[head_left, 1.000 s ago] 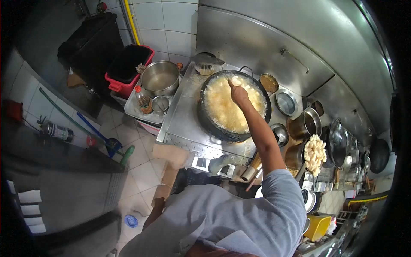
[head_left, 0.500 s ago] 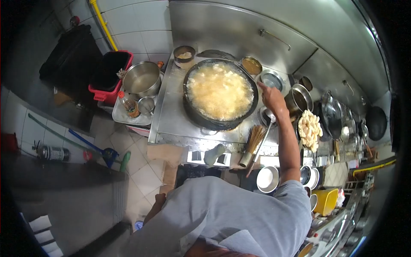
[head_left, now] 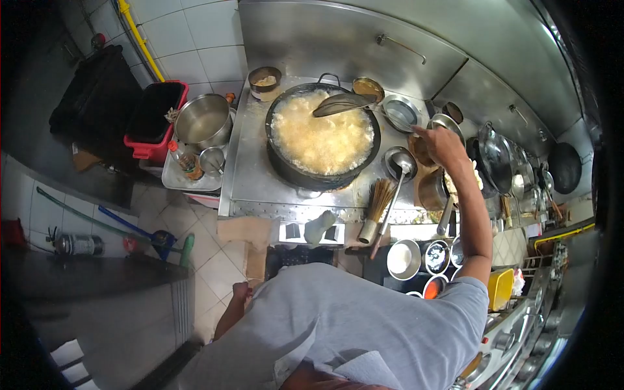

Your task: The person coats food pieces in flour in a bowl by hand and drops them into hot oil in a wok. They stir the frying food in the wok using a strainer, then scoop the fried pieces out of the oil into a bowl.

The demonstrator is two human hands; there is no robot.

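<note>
My right hand [head_left: 443,148] is closed around the handle end of a dark skimmer [head_left: 344,104]. The skimmer's flat head hangs over the back right part of a large black wok [head_left: 272,146]. Bubbling oil with many pale frying pieces [head_left: 325,133] fills the wok. Beneath my right forearm, a heap of pale pieces [head_left: 480,175] shows only in part. My left hand [head_left: 242,291] is low beside my body, its fingers curled, away from the stove; nothing shows in it.
A ladle [head_left: 403,162] and a bamboo brush [head_left: 376,211] lie right of the wok. Metal bowls [head_left: 400,114] line the back. A steel pot [head_left: 203,121] and a sauce bottle [head_left: 187,161] stand left. White bowls [head_left: 403,260] sit near my right elbow.
The skimmer, earlier behind the wok's back rim, is now raised over the oil. My right hand has moved right and slightly nearer. The view has shifted a little.
</note>
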